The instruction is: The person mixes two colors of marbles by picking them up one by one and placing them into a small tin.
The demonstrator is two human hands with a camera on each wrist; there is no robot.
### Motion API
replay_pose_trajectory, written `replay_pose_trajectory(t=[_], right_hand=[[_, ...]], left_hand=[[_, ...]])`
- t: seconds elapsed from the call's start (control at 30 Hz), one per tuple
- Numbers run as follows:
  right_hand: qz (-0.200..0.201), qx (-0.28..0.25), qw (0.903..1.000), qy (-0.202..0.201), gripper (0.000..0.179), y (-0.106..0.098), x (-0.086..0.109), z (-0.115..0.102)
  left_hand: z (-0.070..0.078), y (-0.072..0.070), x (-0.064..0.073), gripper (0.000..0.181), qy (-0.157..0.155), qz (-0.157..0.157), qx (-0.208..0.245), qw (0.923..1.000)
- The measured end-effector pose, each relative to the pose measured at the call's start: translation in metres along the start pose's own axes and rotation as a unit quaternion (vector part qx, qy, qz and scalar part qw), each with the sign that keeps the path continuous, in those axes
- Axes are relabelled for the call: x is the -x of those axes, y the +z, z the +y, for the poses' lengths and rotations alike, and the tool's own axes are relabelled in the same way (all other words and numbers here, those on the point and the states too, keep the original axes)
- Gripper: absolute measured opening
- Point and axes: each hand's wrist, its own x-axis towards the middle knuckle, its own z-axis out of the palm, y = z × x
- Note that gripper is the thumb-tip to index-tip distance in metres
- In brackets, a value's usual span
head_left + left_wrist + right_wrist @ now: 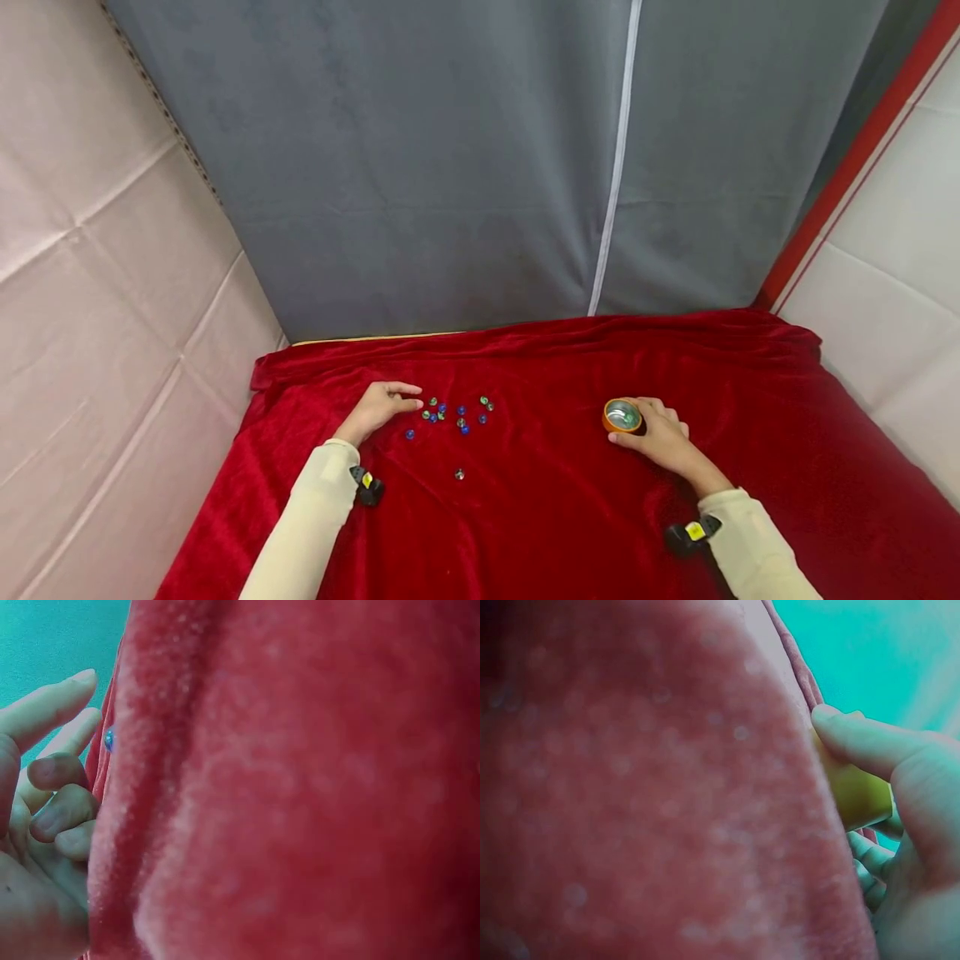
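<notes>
One left hand (378,408), about a dozen marbles (461,423), one orange cup (607,423) in the right hand (662,433).
Well left of the cup, the left hand has thumb and forefinger parted, nothing visible between them. Left of the cup too, the round marbles, with no long axis, lie mostly just beyond those fingertips, far nearer them than the right hand, which grips the cup's right side.

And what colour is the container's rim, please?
The container's rim is orange, showing best in the head view.
</notes>
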Motion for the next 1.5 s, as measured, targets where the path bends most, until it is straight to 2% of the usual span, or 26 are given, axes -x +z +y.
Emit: replay_pose_trajectory(t=[0.37,0.53,0.67,1.07,1.3,1.5], right_hand=[[-0.011,-0.007,0.9999,0.005,0.073,0.002,0.001,0.002],[-0.002,-0.007,1.0,-0.003,0.071,0.002,0.001,0.003],[-0.001,-0.01,0.9999,-0.009,0.072,0.001,-0.002,0.003],[-0.002,-0.013,0.9999,-0.005,0.069,0.002,-0.003,0.003],[-0.001,-0.014,0.9999,-0.005,0.07,0.002,-0.004,0.003],[-0.001,-0.013,0.9999,-0.007,0.071,0.002,-0.005,0.003]], left_hand=[[0.0,-0.003,0.003,0.032,0.002,-0.004,-0.042,0.9991],[0.001,-0.004,0.004,0.031,-0.001,-0.015,-0.055,0.9984],[-0.001,-0.005,0.003,0.029,0.003,-0.012,-0.067,0.9977],[-0.005,-0.006,0.0,0.026,0.003,-0.011,-0.056,0.9984],[0.002,-0.006,-0.001,0.027,0.012,-0.012,-0.045,0.9989],[0.024,-0.007,-0.003,0.031,0.037,-0.02,-0.025,0.9988]])
